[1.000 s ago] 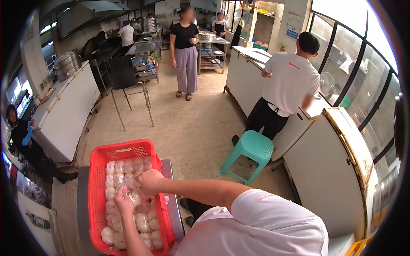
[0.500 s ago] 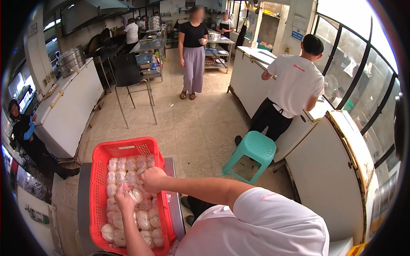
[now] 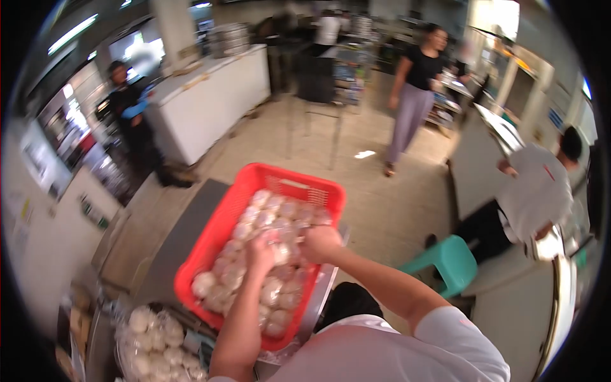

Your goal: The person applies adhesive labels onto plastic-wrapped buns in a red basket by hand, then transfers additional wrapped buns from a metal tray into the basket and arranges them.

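A red plastic crate (image 3: 191, 258) holds rows of white round buns (image 3: 205, 284) packed in clear plastic. Over the middle of the crate, my left hand (image 3: 259, 253) is closed on a clear plastic bag of buns (image 3: 280, 253). My right hand (image 3: 320, 244), just to its right, is closed too, at the same bag's plastic. Motion blur softens both hands, and their fingertips are partly hidden.
The crate rests on a grey table (image 3: 168, 251). A large clear bag of white buns (image 3: 153, 347) sits at lower left. A green stool (image 3: 449, 264) and a person in a white shirt (image 3: 534, 191) are right; another person (image 3: 417, 89) walks ahead.
My view has swung left, so the crate appears further right and the bag at lower left shows. Both hands stay closed over the crate. The person in black and purple has stepped.
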{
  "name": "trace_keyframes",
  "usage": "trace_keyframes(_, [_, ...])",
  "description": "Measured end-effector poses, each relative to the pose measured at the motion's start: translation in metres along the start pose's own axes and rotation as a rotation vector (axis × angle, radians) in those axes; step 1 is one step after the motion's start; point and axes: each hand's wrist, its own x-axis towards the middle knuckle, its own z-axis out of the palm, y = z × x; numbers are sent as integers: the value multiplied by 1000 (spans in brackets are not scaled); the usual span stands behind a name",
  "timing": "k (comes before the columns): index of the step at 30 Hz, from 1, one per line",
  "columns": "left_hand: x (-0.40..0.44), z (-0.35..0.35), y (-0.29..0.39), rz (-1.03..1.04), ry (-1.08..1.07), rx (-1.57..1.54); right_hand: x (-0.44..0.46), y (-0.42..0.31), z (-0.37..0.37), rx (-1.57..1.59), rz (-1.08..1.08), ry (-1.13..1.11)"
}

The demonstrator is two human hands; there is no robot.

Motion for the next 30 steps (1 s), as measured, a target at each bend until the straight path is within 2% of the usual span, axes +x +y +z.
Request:
trace_keyframes(3, [0,0,11,-24,35,-66,1,-1,1,16,-17,74])
trace_keyframes(6, [-3,-8,32,-2,30,31,-1,0,3,15,-34,113])
trace_keyframes(9, [-3,-11,40,-36,17,-1,-4,-3,-2,50,-27,83])
trace_keyframes(12, [-3,-14,36,55,65,-10,-3,-7,-7,4,-41,49])
trace_keyframes(16, [3,-4,5,-68,9,-147,1,-1,-2,-61,6,-59])
trace_keyframes(17, [3,-5,3,-27,9,-157,-4,-4,-9,-25,-27,-18])
trace_keyframes(18, [6,-2,-4,-71,13,-286,-3,-3,-8,-27,-38,-5])
trace_keyframes(22, [3,-18,18,45,59,-114,-8,-4,-18,33,-55,0])
trace_keyframes(25, [4,-18,25,-52,41,-128,-5,-1,-15,24,-74,3])
trace_keyframes(30, [4,-12,18,-12,20,-61,4,0,-14,-84,-98,-71])
